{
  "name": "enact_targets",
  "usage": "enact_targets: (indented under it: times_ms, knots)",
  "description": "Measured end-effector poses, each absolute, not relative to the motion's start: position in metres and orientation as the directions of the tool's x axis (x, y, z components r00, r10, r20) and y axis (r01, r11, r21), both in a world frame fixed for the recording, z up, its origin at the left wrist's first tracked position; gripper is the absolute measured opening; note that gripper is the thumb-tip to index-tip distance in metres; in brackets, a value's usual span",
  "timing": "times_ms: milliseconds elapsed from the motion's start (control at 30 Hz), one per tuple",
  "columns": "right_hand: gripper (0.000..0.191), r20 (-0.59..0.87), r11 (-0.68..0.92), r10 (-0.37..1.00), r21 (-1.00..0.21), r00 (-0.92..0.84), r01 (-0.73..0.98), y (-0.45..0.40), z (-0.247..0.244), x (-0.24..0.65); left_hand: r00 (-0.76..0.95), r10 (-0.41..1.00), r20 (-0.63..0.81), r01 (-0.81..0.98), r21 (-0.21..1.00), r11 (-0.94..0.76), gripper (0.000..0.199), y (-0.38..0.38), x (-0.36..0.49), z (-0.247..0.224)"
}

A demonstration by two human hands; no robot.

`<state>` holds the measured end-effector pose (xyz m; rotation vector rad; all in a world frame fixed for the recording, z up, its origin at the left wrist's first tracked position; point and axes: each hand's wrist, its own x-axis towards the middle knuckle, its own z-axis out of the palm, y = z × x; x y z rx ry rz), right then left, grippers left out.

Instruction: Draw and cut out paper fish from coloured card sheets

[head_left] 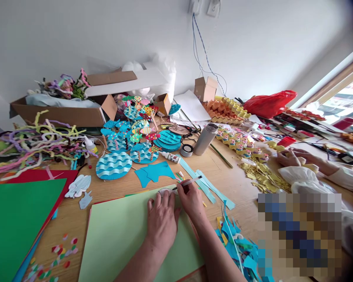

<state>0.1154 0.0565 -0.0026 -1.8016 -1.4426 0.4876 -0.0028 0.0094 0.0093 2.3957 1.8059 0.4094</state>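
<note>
A stack of coloured paper lies in front of me with a pale green sheet [111, 235] on top. My left hand [163, 221] rests flat near the sheet's far edge, fingers stretched out. Under its fingertips is a small pale paper cutout [164, 190], mostly covered. Just to the right, my right hand [191, 197] is closed around a slim pen [194, 180], its tip close to the cutout's edge. Beyond the hands lie blue paper pieces [155, 172], a small glue bottle [171, 157] and light blue strips [198, 180].
Green sheets [20, 219] and paper cutouts [79, 186] lie left, with pipe cleaners [44, 141] behind. Wavy blue paper crafts [114, 165] and a grey flask [206, 139] stand farther back. Blue scraps [238, 243] lie right. Another person's hands [297, 158] work at the far right.
</note>
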Motion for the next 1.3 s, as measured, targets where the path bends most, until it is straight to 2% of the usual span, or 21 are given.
enact_targets:
  times_ms: [367, 533, 700, 1300]
  knots:
    - [0.018, 0.166, -0.075, 0.947, -0.719, 0.275, 0.691, 0.062, -0.003, 0.115, 0.261, 0.955, 0.145, 0.92, 0.261, -0.291, 0.035, 0.012, -0.004, 0.01]
    - [0.014, 0.185, -0.024, 0.962, -0.676, 0.201, 0.737, 0.065, 0.002, 0.116, 0.259, 0.95, 0.176, 0.921, 0.25, -0.298, 0.034, 0.013, -0.003, 0.009]
    - [0.012, 0.124, -0.017, 0.985, -0.628, 0.122, 0.778, 0.074, 0.011, 0.118, 0.25, 0.946, 0.205, 0.926, 0.236, -0.296, 0.035, 0.012, -0.003, 0.006]
    - [0.011, 0.155, 0.013, 0.98, -0.664, 0.121, 0.748, 0.082, 0.0, 0.123, 0.257, 0.95, 0.179, 0.921, 0.251, -0.297, 0.036, 0.012, -0.003, 0.009]
